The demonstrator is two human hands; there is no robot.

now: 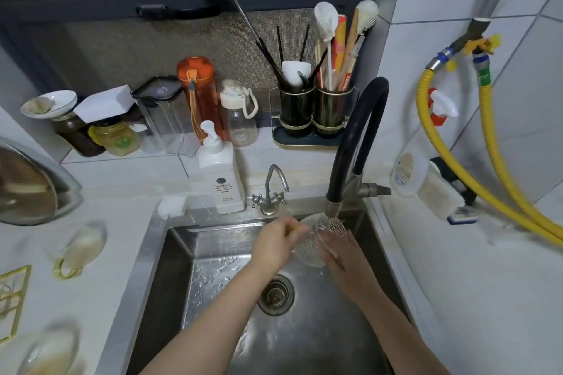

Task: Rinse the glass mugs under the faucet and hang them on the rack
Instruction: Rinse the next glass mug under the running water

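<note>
Head view, near to far. Counter's near-left corner: blurred glass mug point(48, 350), gold rack point(13, 298) at left edge, second mug point(83, 248) lying beside it; both likely unrinsed, none visibly hung. Over sink point(170, 253), back-right part: left hand point(275, 248) and right hand point(347, 262) clasp textured mug point(320, 240), rim under black faucet point(356, 143). Rinsing underway; hanging remains.

A clear glass mug point(316, 240) with a hammered, dimpled wall is tilted over the steel sink point(170, 253), its open mouth turned toward one o'clock — right under the nozzle of the black-hosed faucet point(356, 143). Two more glass mugs with gold handles, both blurred, lie on the counter at nine o'clock point(80, 248) and seven o'clock point(48, 350), beside a gold wire rack point(13, 298).
</note>
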